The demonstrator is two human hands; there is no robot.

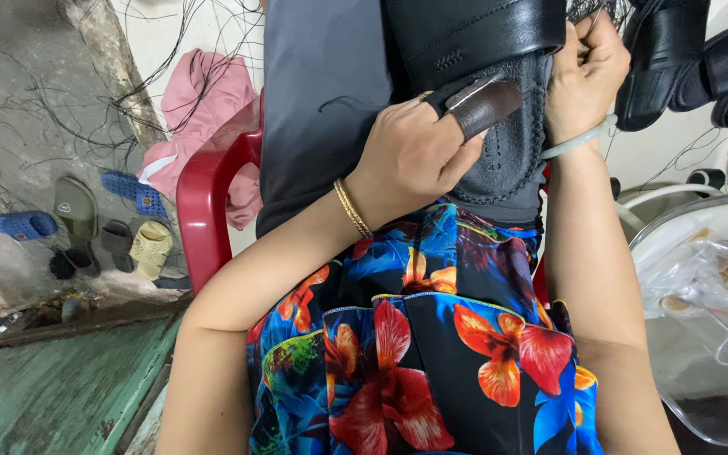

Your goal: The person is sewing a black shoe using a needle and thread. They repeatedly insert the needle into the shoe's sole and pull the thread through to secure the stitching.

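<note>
Over a floral-print lap, the left hand [410, 156], a leather guard on one finger, presses closed against a black shoe [499, 93] resting on grey cloth [322, 101]. The right hand [587, 72] grips the shoe's far edge, fingers curled shut; more shoes [701, 63] lie beyond.

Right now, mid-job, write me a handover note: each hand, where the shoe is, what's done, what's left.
Left hand: presses on the black leather shoe, with a dark brown leather guard on one finger.
Right hand: closed at the shoe's edge, apparently pinching black thread; a pale green bangle is on the wrist.
The shoe lies sole-up on the lap, over grey cloth.
Done: stitching runs along the visible sole rim.
Left: cannot tell how much; the far end is out of view.
More black shoes lie to the right.
</note>
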